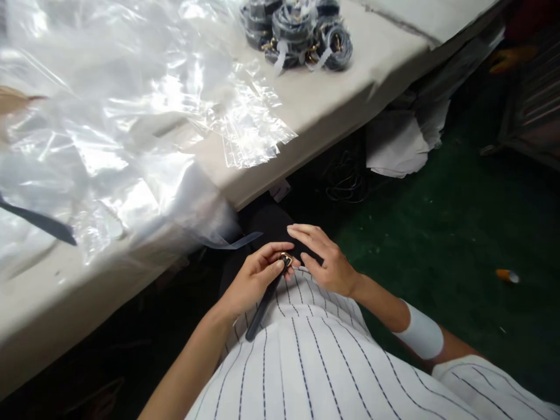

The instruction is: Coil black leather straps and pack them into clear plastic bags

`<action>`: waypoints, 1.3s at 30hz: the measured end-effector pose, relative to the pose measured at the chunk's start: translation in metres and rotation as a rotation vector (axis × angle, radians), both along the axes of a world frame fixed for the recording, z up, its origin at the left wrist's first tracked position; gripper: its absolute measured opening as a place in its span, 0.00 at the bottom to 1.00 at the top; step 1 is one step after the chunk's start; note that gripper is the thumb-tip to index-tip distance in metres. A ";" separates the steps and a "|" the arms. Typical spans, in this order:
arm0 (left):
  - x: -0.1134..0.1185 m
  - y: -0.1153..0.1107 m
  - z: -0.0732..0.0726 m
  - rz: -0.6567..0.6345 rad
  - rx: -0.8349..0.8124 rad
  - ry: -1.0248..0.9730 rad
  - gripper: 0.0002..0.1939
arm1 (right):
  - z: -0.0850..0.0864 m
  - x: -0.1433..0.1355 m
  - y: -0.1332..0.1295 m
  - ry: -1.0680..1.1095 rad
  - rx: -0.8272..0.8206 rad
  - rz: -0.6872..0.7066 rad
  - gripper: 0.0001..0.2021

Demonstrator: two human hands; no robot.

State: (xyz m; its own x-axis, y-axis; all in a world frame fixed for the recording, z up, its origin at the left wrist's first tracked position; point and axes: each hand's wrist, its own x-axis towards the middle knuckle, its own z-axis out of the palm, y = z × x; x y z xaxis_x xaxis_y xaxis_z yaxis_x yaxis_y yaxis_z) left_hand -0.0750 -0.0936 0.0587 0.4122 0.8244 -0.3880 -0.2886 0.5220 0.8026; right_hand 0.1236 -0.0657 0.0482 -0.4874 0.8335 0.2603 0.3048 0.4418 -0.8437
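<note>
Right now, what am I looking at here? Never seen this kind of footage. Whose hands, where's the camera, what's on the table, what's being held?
There is no machine: a person works with bare hands. The single picture comes from a camera worn on the head, looking forward and down.

The left hand pinches a dark belt near its gold buckle, over the lap in a striped garment. The right hand is open beside the buckle and seems to touch it with the thumb.

On the pale table lie loose clear plastic bags and, at the far edge, a cluster of coiled belts. Below is a green floor.
</note>
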 end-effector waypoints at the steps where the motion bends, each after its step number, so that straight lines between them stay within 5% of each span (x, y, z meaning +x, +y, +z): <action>1: -0.004 0.001 0.001 -0.020 0.000 -0.034 0.17 | -0.001 -0.002 0.006 0.023 -0.114 0.092 0.24; 4: -0.019 0.000 0.006 -0.083 -0.022 -0.044 0.20 | -0.007 -0.005 0.020 0.094 -0.403 0.279 0.19; 10: -0.056 -0.010 0.008 -0.195 0.011 0.233 0.19 | -0.021 0.008 0.034 0.016 -0.468 0.058 0.12; 16: -0.058 -0.005 0.006 -0.235 0.085 0.351 0.20 | -0.006 -0.014 0.018 -0.136 -0.344 0.470 0.21; 18: -0.057 -0.002 0.008 -0.273 0.150 0.374 0.18 | -0.005 -0.022 0.014 -0.211 -0.339 0.511 0.22; 26: -0.108 -0.017 0.008 -0.145 0.057 0.408 0.15 | -0.021 0.018 0.046 -0.013 -0.888 0.181 0.22; 35: -0.132 -0.040 0.006 -0.085 -0.035 0.296 0.21 | -0.042 0.044 0.061 0.049 -0.928 0.099 0.20; 39: -0.128 -0.042 0.004 -0.008 0.038 0.499 0.18 | -0.055 0.040 0.062 -0.062 -0.974 0.063 0.22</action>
State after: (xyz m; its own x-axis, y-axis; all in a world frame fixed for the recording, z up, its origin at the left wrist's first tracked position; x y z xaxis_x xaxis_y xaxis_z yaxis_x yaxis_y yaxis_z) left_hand -0.2032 -0.1360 0.0624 0.1905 0.8393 -0.5091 0.1394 0.4903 0.8604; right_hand 0.1636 -0.0035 -0.0071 -0.5280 0.6423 -0.5556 0.3603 -0.4230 -0.8314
